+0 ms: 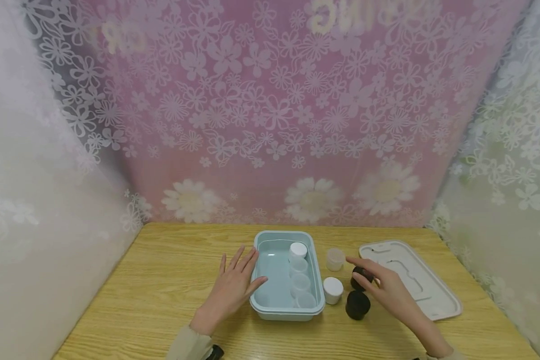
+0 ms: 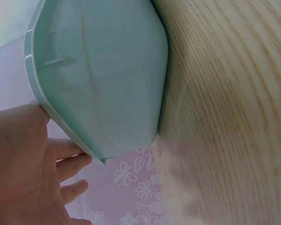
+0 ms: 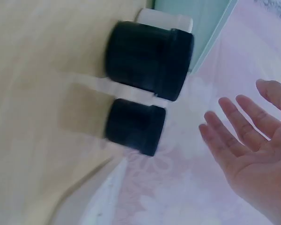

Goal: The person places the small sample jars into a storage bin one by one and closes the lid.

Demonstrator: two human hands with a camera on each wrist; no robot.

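A light blue plastic tub [image 1: 272, 272] stands on the table. My left hand [image 1: 234, 285] rests on its left rim with fingers spread; in the left wrist view the thumb and fingertips touch the rim [image 2: 61, 123]. Along the tub's right side runs a row with a white-lidded jar [image 1: 298, 250] at the back and several translucent ones [image 1: 300, 283] in front. My right hand [image 1: 389, 290] hovers, fingers extended, above two black jars, the nearer [image 1: 357, 305] and the farther [image 1: 358, 284], partly covered by the hand. The right wrist view shows the palm [image 3: 257, 164] apart from both black jars.
Right of the tub stand a translucent jar [image 1: 335, 259] and a white jar [image 1: 333, 290]. A pale tub lid [image 1: 438, 295] lies farther right, partly behind the right forearm. A flowered pink curtain [image 1: 270, 125] hangs behind the wooden table [image 1: 162, 280], with pale curtains at both sides.
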